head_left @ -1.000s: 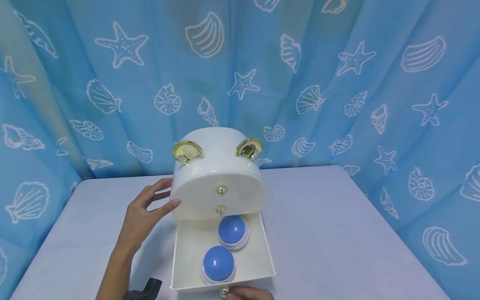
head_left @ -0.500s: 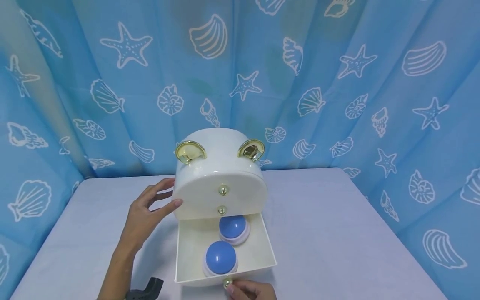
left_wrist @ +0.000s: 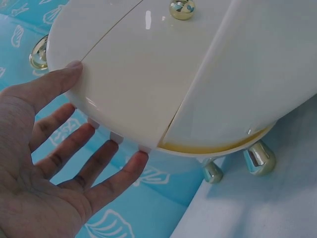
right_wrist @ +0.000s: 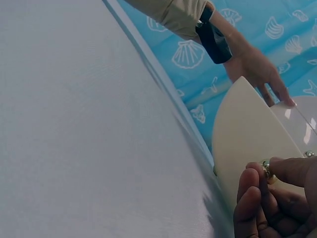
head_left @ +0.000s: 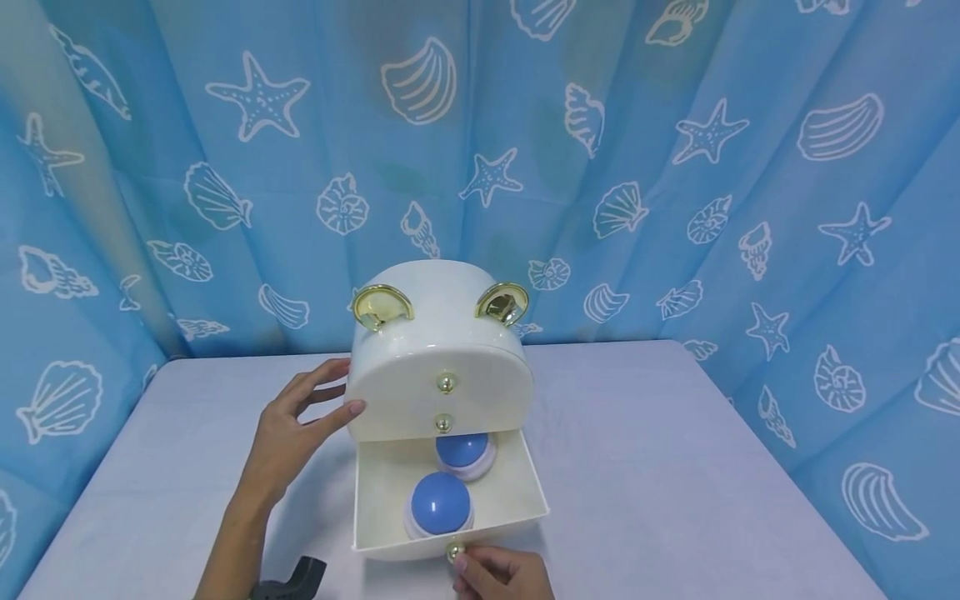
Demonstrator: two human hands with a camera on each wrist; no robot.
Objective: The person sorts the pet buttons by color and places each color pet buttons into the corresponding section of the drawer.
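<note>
A white rounded storage box (head_left: 442,392) with two gold ear shapes (head_left: 382,307) has its bottom drawer (head_left: 382,500) pulled out. In the drawer lie two blue-domed round things with white bases, one near the front (head_left: 440,503), the other (head_left: 463,451) partly hidden under the box's front. My right hand (head_left: 504,575) pinches the drawer's gold knob (head_left: 454,552) between thumb and fingers; the right wrist view shows this grip close up. My left hand (head_left: 288,425) rests fingertips along the box's left side, thumb on its front, fingers spread in the left wrist view.
The box stands on a table with a pale cloth (head_left: 637,467). Behind and at the sides hangs a blue curtain (head_left: 480,167) with white shell and starfish prints. Gold feet (left_wrist: 260,157) show beneath the box in the left wrist view.
The drawer has slid inward, away from me, with my right hand on its knob. The rear blue-domed thing is now more covered by the box. My left hand keeps its place.
</note>
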